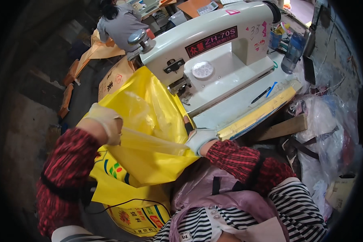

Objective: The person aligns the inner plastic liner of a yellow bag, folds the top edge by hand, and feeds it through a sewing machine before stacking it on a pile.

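My left hand (105,121) and right hand (198,139) each gripped the yellow bag (149,121), pulling its clear liner (155,141) flat so its edge lay by the white sealing machine (213,56).

yellow plastic bag (149,121), stretched open, under sewing head

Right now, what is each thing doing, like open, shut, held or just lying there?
Yellow bag: held up, spread at the machine.
Left hand: gloved, gripping the bag's edge.
Right hand: gloved, pinching the bag by the table edge.
Sewing machine: upright on its table.
Pen: lying flat.
Bottle: standing upright.
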{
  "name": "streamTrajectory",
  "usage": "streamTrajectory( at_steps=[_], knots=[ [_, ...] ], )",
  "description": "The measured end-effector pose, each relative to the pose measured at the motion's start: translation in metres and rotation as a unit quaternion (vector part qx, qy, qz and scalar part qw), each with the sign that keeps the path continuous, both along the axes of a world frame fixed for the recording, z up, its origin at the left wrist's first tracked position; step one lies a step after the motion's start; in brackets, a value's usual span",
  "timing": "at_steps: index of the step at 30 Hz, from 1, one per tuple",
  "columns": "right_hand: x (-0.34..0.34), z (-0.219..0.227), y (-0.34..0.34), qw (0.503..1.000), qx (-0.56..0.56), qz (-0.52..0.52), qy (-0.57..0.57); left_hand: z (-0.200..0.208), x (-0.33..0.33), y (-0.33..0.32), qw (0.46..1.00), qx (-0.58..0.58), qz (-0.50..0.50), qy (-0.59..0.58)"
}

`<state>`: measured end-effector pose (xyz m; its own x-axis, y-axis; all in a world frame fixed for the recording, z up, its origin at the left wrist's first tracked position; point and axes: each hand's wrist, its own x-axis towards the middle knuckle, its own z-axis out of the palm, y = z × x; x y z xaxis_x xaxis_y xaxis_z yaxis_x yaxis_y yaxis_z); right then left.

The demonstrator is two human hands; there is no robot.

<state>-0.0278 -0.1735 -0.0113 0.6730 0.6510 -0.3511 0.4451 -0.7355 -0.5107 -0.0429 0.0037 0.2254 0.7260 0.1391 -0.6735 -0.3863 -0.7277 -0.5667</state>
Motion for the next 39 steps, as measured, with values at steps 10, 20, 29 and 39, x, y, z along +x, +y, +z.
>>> streamTrajectory(
  at_steps=[10, 20, 29, 39],
  knots=[
    [0.062, -0.002, 0.031, 0.995, 0.026, -0.094, -0.019, -0.056, -0.023, -0.03, 0.987, -0.102, 0.078, 0.096],
    [0.035, 0.005, 0.01, 0.995, 0.099, 0.0, 0.011, -0.155, -0.104, -0.121, 0.755, -0.606, -0.241, 0.063],
    [0.015, -0.008, 0.016, 0.999, -0.016, -0.046, -0.018, -0.011, -0.047, -0.086, 0.924, -0.339, -0.124, 0.126],
    [0.045, -0.009, 0.026, 0.995, 0.056, -0.032, -0.074, -0.166, -0.049, -0.118, 0.849, -0.507, -0.147, 0.032]
  ],
)
